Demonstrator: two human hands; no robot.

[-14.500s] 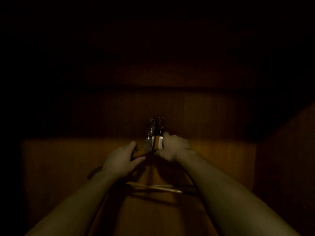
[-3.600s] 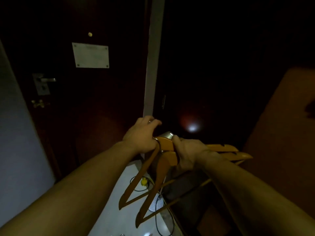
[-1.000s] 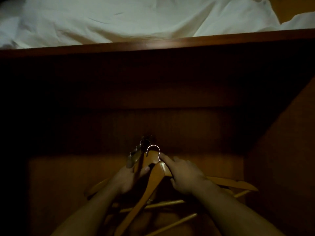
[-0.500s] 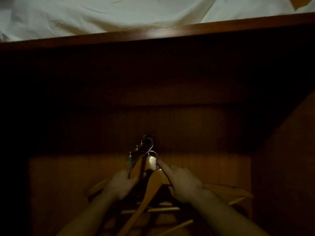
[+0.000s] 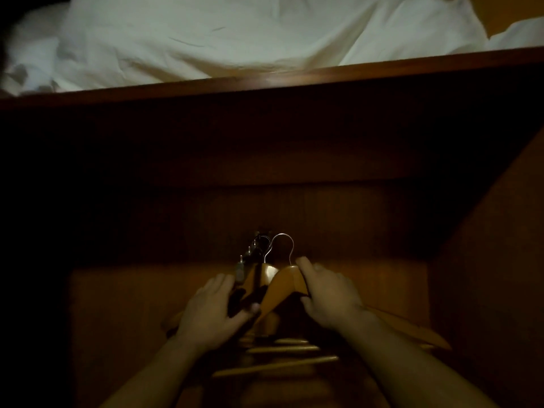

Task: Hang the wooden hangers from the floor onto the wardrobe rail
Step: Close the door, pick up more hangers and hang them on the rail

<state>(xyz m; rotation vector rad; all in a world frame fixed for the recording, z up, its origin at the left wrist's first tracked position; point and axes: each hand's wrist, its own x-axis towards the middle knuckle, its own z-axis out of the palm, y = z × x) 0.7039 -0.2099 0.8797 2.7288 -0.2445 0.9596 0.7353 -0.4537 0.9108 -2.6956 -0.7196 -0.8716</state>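
Inside wardrobe point(image 5: 485, 260), 2 hands point(image 5: 215, 310) gripping wooden hangers point(image 5: 282, 287)

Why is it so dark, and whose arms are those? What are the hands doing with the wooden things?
The camera sits on a person's head, so you see their own arms from above. They are reaching into a dark wooden wardrobe. The right hand holds a wooden hanger with a shiny metal hook on top. The left hand rests on more hangers beside it. The white thing above is bedding on the wardrobe's shelf.
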